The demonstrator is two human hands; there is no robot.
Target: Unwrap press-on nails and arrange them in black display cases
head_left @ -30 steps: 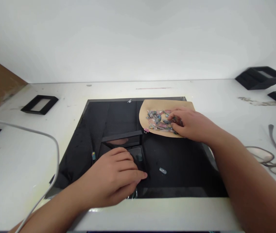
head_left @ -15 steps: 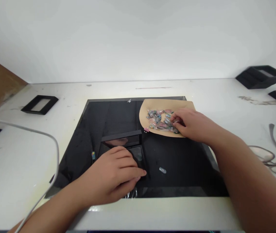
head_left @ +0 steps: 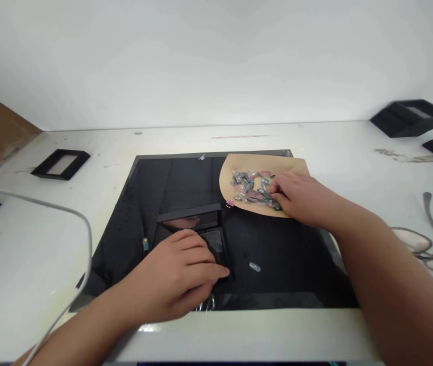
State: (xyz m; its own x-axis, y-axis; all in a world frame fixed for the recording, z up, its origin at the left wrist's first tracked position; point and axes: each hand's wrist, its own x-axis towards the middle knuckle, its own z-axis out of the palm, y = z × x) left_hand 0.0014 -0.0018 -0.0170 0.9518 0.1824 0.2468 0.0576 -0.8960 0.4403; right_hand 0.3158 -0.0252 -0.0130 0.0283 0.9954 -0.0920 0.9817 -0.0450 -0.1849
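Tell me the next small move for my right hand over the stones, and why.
Probably pinch one stone and lift it clear. The right hand rests fingertips-down on the stone pile on tan paper, while the left hand steadies the open black box.

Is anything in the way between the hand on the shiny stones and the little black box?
Nothing visible. The right hand rests on the stones on the tan paper; only bare black mat lies toward the box under the left hand.

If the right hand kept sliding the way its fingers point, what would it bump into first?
The right hand points left across the tan paper, so it would probably meet the pile of small colourful stones at its fingertips first.
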